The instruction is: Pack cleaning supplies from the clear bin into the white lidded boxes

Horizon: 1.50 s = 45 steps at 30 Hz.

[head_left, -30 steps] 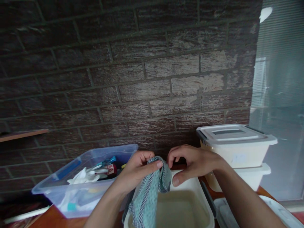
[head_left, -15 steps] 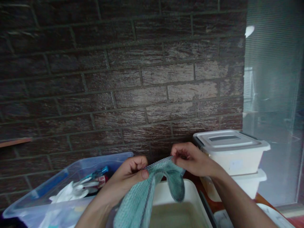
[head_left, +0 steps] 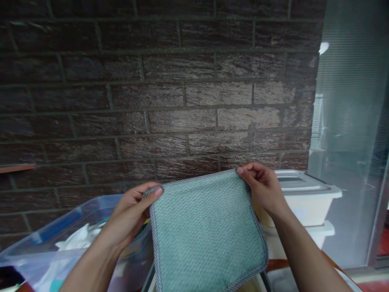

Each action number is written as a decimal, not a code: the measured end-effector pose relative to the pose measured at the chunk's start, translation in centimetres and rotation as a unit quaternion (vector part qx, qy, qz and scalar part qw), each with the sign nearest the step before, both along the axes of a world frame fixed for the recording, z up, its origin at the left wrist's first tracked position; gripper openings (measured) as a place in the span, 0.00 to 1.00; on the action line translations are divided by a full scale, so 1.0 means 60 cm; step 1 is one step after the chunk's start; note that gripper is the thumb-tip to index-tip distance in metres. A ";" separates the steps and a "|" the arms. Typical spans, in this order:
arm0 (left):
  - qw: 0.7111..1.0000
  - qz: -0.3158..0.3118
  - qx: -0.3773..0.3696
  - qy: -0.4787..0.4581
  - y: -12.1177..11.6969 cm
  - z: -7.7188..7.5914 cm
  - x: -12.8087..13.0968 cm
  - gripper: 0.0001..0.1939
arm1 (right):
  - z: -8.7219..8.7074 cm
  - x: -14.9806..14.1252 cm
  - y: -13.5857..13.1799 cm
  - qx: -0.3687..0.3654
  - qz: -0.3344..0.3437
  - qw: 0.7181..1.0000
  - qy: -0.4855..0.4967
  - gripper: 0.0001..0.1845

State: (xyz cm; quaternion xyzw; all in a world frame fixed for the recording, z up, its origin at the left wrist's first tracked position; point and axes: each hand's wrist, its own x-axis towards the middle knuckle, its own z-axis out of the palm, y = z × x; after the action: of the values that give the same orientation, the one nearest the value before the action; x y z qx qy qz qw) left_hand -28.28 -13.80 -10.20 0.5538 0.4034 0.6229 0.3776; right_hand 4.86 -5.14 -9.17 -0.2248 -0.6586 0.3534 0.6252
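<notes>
And here's the cloth (head_left: 206, 231), green with a checkered edge, spread flat in the air over an open tub (head_left: 253, 285), most of it hidden behind the fabric! The left hand (head_left: 133, 211) pinches one upper corner, thumb in front; the right hand (head_left: 263, 186) grips the other, the two hands well apart. Over on the left, a clear bin (head_left: 33, 259) holds something white (head_left: 79, 237). On the right, white lidded boxes (head_left: 306, 202) sit stacked against the dark brick wall (head_left: 164, 97).
</notes>
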 end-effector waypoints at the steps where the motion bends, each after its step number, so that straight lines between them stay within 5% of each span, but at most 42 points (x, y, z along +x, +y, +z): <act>1: 0.999 0.013 0.014 -0.026 0.002 0.001 0.001 0.11 | 0.000 0.000 0.001 0.009 -0.007 1.000 0.001 0.16; 8: 0.986 0.053 0.107 -0.112 0.007 0.006 0.006 0.09 | 0.002 0.003 -0.004 0.027 -0.021 0.999 -0.001 0.15; 19: 0.973 0.136 0.173 -0.064 -0.016 0.013 0.014 0.09 | -0.011 0.031 0.010 -0.086 -0.033 0.995 0.024 0.14; 45: 0.963 0.139 0.206 -0.101 -0.009 0.016 0.005 0.10 | -0.015 0.029 0.013 -0.082 0.004 0.996 -0.038 0.12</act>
State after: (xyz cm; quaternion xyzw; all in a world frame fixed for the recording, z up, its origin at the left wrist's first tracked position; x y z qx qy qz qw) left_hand -27.95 -14.35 -9.24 0.4922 0.2986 0.7919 0.2037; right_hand 6.60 -4.37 -10.06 -0.2861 -0.6517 0.3994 0.5778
